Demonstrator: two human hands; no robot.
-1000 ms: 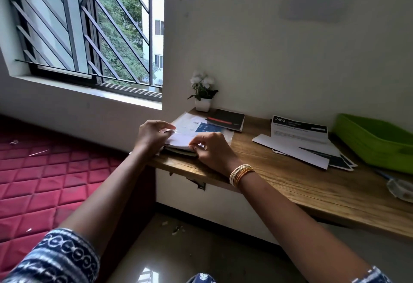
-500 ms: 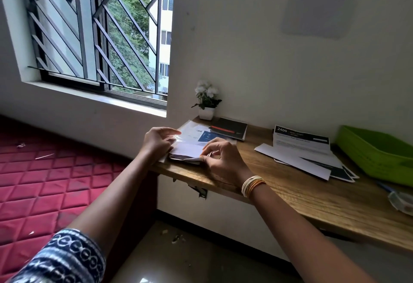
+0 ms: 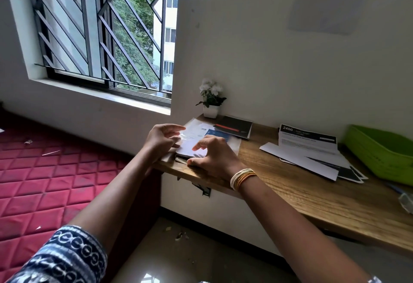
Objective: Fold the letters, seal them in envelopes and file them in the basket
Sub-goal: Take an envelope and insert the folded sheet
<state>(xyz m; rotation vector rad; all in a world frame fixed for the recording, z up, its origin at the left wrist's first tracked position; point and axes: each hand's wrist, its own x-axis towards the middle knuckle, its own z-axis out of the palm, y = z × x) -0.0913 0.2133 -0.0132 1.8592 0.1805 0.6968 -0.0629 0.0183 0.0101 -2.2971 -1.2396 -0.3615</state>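
Working at the left end of the shelf [image 3: 290, 184], both hands are on a white envelope [image 3: 190, 147] lying atop a stack of papers [image 3: 201, 132] there. The left hand [image 3: 159, 138] sits at the envelope's left edge, fingers loosely curved, seeming to pinch a thin clear strip [image 3: 182, 137] near the flap; how firm that hold is can't be told. The right hand [image 3: 214, 153] bears down on the envelope, thumb at the near edge, fingers arched over the top, gripping nothing. Bangles [image 3: 242, 177] ring the right wrist. More letters [image 3: 310, 151] lie spread toward the right, just beside the green basket [image 3: 380, 155] at the far right. A dark notebook [image 3: 234, 126] and a small flowerpot [image 3: 211, 100] sit against the wall behind the stack.
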